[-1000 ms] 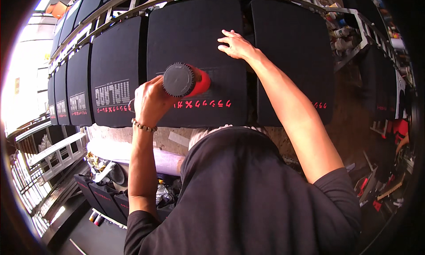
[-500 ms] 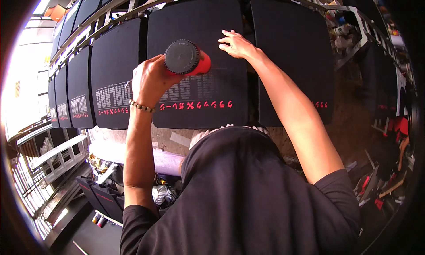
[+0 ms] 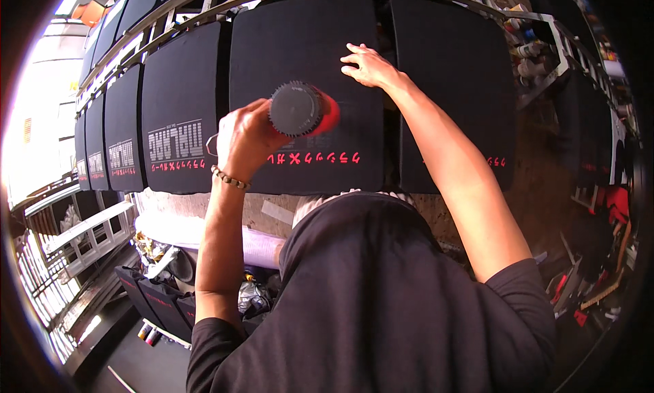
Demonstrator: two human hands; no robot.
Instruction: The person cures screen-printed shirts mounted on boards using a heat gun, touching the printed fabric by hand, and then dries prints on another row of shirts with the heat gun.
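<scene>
Since a moment ago, the red heat gun (image 3: 303, 110) is sitting slightly right, over the middle black panel (image 3: 306, 45), its fan end facing us. Left hand (image 3: 245, 137) fingers are curling around its grip; right hand (image 3: 368, 66) is pressing spread fingers flat on the panel's upper right.

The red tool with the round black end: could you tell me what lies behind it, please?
Behind the red tool, held in the left hand, is a black panel with red and pale print, partly covered.
</scene>
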